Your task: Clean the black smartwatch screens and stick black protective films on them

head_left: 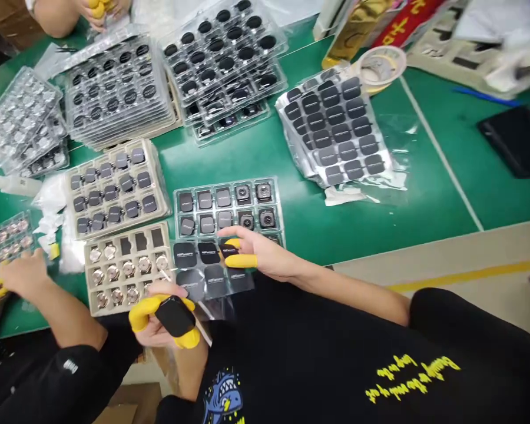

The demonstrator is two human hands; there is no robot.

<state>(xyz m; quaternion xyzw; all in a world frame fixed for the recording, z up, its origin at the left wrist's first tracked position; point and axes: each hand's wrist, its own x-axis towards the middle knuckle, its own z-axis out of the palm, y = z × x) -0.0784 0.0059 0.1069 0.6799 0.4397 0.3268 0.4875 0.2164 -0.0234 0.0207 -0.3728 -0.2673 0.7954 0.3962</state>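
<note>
My left hand (161, 321), with yellow finger cots, grips a square smartwatch (175, 316) whose black face points up. A thin white stick-like piece (203, 331) lies beside that hand; I cannot tell whether it is held. My right hand (251, 254), also with yellow cots, pinches the edge of a black square film (228, 248) at a sheet of black square films (214, 277). Whether that film is still stuck to the sheet I cannot tell. Just beyond lies a clear tray (223, 200) with square watch bodies and dark squares, partly covered by the sheet and my right hand.
Left of the sheet are a beige tray of round watches (128, 269) and stacked beige trays of dark square pieces (115, 191). Clear tray stacks (115, 94) stand behind. Film packs (335, 129) and a tape roll (382, 68) lie right. A co-worker's hand (24, 274) works at left.
</note>
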